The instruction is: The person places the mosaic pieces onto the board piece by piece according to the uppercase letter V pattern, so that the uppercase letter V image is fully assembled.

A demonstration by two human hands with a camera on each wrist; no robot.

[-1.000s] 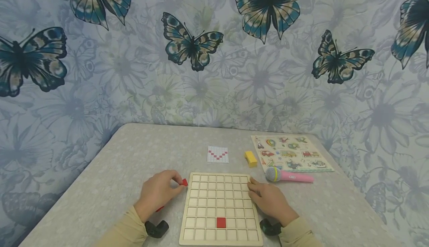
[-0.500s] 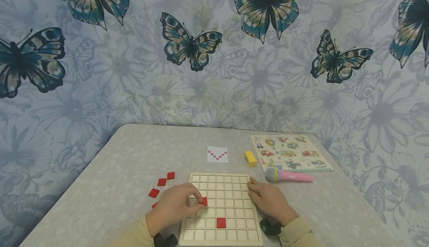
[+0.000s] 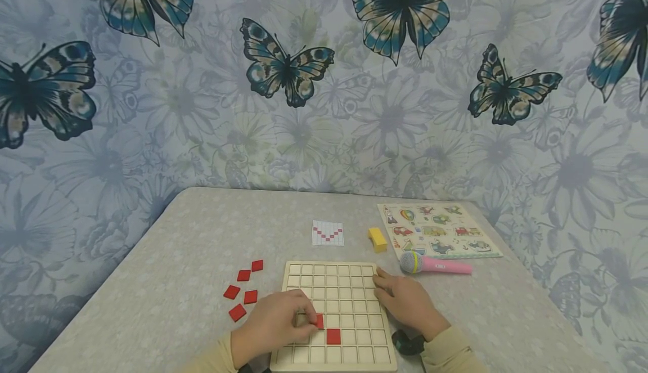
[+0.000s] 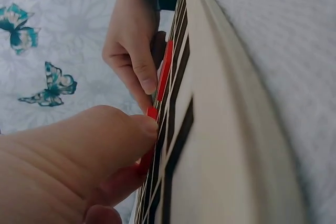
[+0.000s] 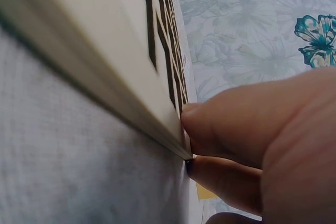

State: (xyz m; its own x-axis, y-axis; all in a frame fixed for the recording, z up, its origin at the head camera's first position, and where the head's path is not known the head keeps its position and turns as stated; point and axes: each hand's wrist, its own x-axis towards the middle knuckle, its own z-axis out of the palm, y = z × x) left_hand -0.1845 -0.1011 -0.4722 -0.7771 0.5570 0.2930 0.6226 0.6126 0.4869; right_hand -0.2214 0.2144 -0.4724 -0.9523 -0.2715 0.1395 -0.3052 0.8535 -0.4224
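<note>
Between thumb and forefinger, my left hand (image 3: pixel 275 321) pinches a red square tile (image 3: pixel 320 322) low over the wooden grid board (image 3: pixel 349 306). This tile is just up and left of another red tile (image 3: pixel 333 336) that lies in a cell of the second row from the near edge. The left wrist view shows the pinched tile (image 4: pixel 151 113) tilted on edge close to the grid, partly hidden by the thumb. My right hand (image 3: pixel 409 304) rests with extended fingers at the board's upper right edge; in the right wrist view its thumb (image 5: pixel 197 121) touches the rim.
Several loose red tiles (image 3: pixel 250 297) lie left of the board. Behind it are a pattern card (image 3: pixel 327 233) with red squares in a V and a yellow block (image 3: pixel 377 239). To the right lie a pink toy microphone (image 3: pixel 440 264) and a picture board (image 3: pixel 437 229).
My left hand has carried the red tile from left of the board to over its lower middle, uncovering the loose tiles. The right hand has stayed at the board's edge.
</note>
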